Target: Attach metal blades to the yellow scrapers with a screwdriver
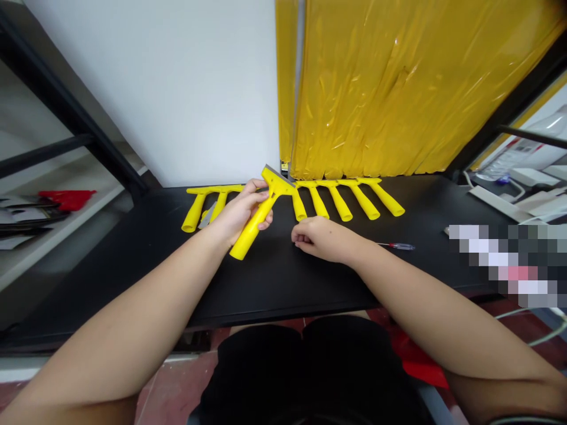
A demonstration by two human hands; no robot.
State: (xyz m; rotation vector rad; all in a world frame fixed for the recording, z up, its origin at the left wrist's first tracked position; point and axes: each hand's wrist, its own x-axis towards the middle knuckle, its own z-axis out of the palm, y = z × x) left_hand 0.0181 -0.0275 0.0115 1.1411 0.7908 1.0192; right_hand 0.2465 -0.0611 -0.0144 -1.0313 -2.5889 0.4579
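Note:
My left hand [248, 209] is wrapped round the handle of a yellow scraper [252, 230], which is tilted with its head up and to the right. A grey metal blade edge shows along the head. Lower and to the right, my right hand [319, 236] rests low over the black table [266, 289], its fingers curled closed. What those fingers hold, if anything, is hidden. Behind my hands several more yellow scrapers [343, 203] lie in a row along the back of the table. Another scraper [195, 212] lies to the left, near a small grey piece [207, 215].
A screwdriver [402, 246] with a clear handle lies right of my right hand, partly behind my forearm. A white panel [190, 88] and a yellow plastic-wrapped panel [390, 88] rise behind the table. Black metal posts [66, 100] flank it, with shelves at the left.

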